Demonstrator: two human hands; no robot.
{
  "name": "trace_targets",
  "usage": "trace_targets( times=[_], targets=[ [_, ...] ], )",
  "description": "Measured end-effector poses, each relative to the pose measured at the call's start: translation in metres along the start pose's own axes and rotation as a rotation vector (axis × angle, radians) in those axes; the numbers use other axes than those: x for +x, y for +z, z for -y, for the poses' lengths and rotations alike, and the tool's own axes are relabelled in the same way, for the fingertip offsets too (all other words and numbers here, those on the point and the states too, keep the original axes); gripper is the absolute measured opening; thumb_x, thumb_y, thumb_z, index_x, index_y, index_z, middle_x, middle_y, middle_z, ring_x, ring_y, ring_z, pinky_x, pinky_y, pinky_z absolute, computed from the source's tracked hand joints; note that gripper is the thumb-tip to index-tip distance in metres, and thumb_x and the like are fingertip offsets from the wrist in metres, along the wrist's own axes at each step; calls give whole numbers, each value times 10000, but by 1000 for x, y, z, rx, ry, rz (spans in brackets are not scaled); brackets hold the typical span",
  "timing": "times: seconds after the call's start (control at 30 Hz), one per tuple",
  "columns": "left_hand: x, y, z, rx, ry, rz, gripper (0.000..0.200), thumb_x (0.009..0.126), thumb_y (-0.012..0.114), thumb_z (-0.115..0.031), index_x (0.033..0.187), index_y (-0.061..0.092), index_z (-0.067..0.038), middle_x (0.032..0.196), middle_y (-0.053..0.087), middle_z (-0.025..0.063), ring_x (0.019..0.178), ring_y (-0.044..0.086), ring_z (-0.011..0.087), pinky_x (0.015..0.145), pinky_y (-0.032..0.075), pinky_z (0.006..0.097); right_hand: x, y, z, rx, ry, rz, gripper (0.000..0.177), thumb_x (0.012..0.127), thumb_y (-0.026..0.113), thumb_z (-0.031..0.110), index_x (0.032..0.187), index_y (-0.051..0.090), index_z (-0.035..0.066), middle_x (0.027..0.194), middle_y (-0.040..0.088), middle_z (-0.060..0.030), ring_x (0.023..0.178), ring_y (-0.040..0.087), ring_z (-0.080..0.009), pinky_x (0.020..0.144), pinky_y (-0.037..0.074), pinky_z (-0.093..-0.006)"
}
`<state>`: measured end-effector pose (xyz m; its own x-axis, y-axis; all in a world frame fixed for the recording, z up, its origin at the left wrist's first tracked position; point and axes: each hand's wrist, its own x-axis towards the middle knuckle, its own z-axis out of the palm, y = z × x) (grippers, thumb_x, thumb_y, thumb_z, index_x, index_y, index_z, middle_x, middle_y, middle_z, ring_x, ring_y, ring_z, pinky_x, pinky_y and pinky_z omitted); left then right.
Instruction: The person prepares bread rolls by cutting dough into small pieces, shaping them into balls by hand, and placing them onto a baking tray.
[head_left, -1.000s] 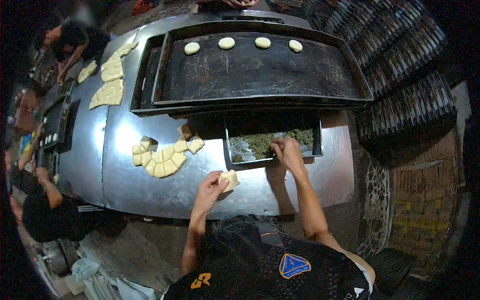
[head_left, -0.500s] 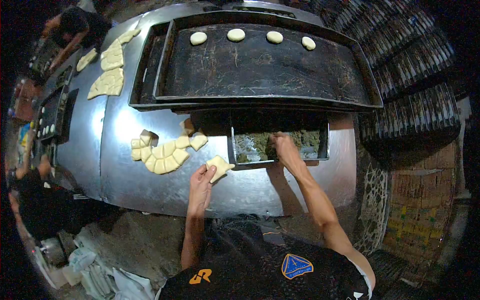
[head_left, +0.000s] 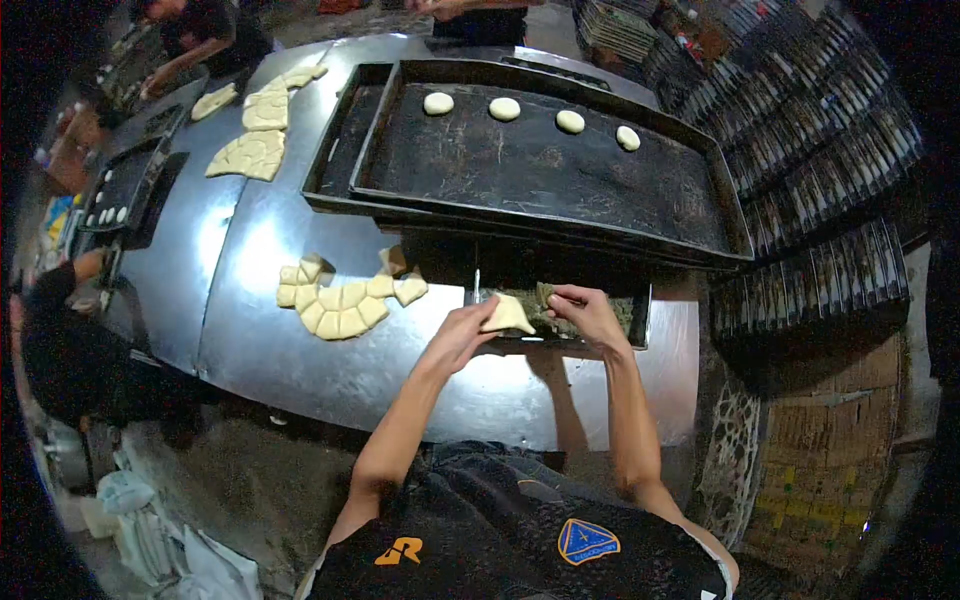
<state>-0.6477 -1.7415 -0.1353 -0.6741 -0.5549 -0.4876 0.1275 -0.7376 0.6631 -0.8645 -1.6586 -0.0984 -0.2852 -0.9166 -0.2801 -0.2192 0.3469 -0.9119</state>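
Note:
My left hand [head_left: 462,335] grips the edge of a flat, pale piece of dough [head_left: 509,315], holding it over the near-left part of a metal tin [head_left: 648,315]. Pinched in the fingers of my right hand [head_left: 592,315] is a small clump of greenish-brown filling [head_left: 545,293], just right of the dough and apart from it. Loose crumbly filling lies in the tin, partly hidden behind my hands. To the left, cut dough pieces [head_left: 340,307] sit in a curved cluster on the metal table [head_left: 300,385].
Behind the tin stands a large black baking tray [head_left: 540,185] with several round dough balls [head_left: 504,109] along its far side. Dough sheets [head_left: 250,155] lie at the back left. Tray stacks [head_left: 810,160] rise on the right. Other people [head_left: 75,340] work on the left and at the back.
My left hand has moved right and up, bringing the dough over the tin. My right hand has lifted a clump of filling out of it. The whole view has shifted slightly.

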Motion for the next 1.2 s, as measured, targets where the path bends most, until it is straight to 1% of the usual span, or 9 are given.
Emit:
trace_targets(
  times=[0.17, 0.5, 0.67, 0.8, 0.87, 0.9, 0.97, 1.1, 1.2],
  targets=[
    [21, 23, 27, 30, 70, 20, 449, 946, 561, -344, 1170, 554, 44, 1101, 607, 107, 1053, 575, 193, 965, 451, 358, -17, 51, 3, -419, -620, -260, 193, 827, 592, 8, 1002, 672, 23, 848, 625, -161, 793, 617, -340, 705, 504, -381],
    [1, 21, -4, -7, 51, 75, 386, 942, 579, -255, 1203, 537, 26, 1137, 601, 105, 1044, 598, 172, 917, 500, 272, -28, -8, -11, -225, -258, 254, 530, 856, 634, 56, 1352, 455, 4, 1288, 556, -157, 1168, 543, -240, 976, 429, -312],
    [10, 28, 15, 81, 137, 24, 308, 934, 594, -210, 1125, 556, 29, 1083, 621, 121, 944, 642, 188, 794, 549, 238, -32, 19, 2, 115, -267, 89, 449, 873, 637, 70, 1300, 516, 6, 1243, 576, -139, 1129, 567, -239, 959, 459, -308],
    [6, 37, 26, 907, 711, -269, 238, 880, 608, -112, 1095, 571, -17, 939, 669, 158, 878, 679, 264, 725, 524, 352, -34, 31, 23, -227, -538, -134, 330, 821, 675, 49, 1147, 635, 22, 1076, 618, -138, 961, 639, -257, 808, 545, -332],
    [-2, 37, 20, 983, 631, -230, 262, 925, 555, -120, 1162, 566, -10, 1067, 653, 143, 985, 649, 238, 793, 525, 316, -30, 34, 22, -347, -555, -99, 309, 811, 677, 47, 1118, 651, 21, 1081, 617, -144, 943, 642, -265, 789, 544, -321],
    [-9, 35, 15, 982, 631, -234, 262, 925, 555, -120, 1162, 566, -10, 1067, 653, 143, 985, 649, 238, 793, 525, 316, -22, 34, 13, -403, -610, -124, 301, 811, 685, 64, 1108, 656, 25, 1093, 617, -139, 954, 638, -254, 787, 538, -315],
    [-25, 28, 7, 232, 245, 106, 342, 978, 494, -157, 1294, 493, -28, 1218, 583, 92, 1115, 579, 184, 947, 482, 274, -23, 31, 11, -262, -512, -84, 312, 806, 692, 70, 1113, 654, 26, 1101, 616, -136, 961, 633, -257, 798, 531, -319],
    [-35, -2, 8, -179, 98, 179, 460, 993, 467, -254, 1392, 377, -43, 1278, 538, 87, 1153, 541, 153, 1002, 446, 258, -35, 50, 38, -109, -532, 26, 330, 815, 698, 89, 1135, 645, 25, 1135, 601, -112, 981, 616, -235, 834, 505, -323],
    [-49, 10, 0, 29, 144, 0, 361, 1000, 445, -291, 1223, 495, -13, 1146, 583, 79, 1092, 571, 143, 932, 496, 250, -34, 69, 46, -233, -643, 104, 362, 821, 699, 94, 1168, 622, 25, 1174, 576, -97, 1006, 603, -224, 861, 500, -334]
  ],
)
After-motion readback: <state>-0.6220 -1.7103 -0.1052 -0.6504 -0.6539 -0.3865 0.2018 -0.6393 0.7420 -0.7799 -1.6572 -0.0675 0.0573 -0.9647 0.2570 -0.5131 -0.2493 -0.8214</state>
